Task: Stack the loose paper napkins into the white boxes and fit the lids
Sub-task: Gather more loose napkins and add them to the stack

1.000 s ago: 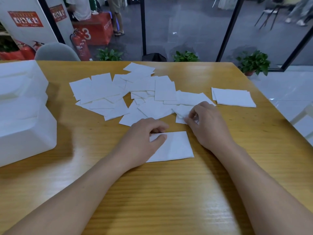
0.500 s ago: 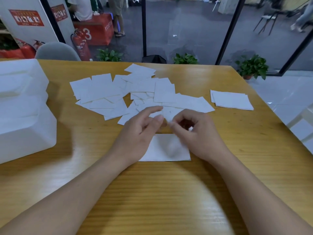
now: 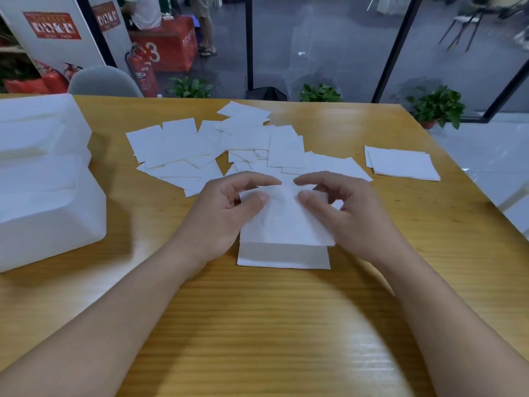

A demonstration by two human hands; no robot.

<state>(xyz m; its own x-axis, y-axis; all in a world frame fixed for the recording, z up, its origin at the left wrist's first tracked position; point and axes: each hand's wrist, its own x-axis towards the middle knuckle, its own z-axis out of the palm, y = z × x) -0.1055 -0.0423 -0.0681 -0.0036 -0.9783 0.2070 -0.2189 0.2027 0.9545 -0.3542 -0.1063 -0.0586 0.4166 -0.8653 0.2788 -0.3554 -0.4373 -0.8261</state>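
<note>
Fingers of both hands now pinch a napkin (image 3: 283,219) lifted above the stack (image 3: 283,257).

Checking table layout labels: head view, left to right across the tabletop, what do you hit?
White boxes → scattered loose napkins → left hand → napkin held by both hands → right hand → small neat napkin pile.
</note>
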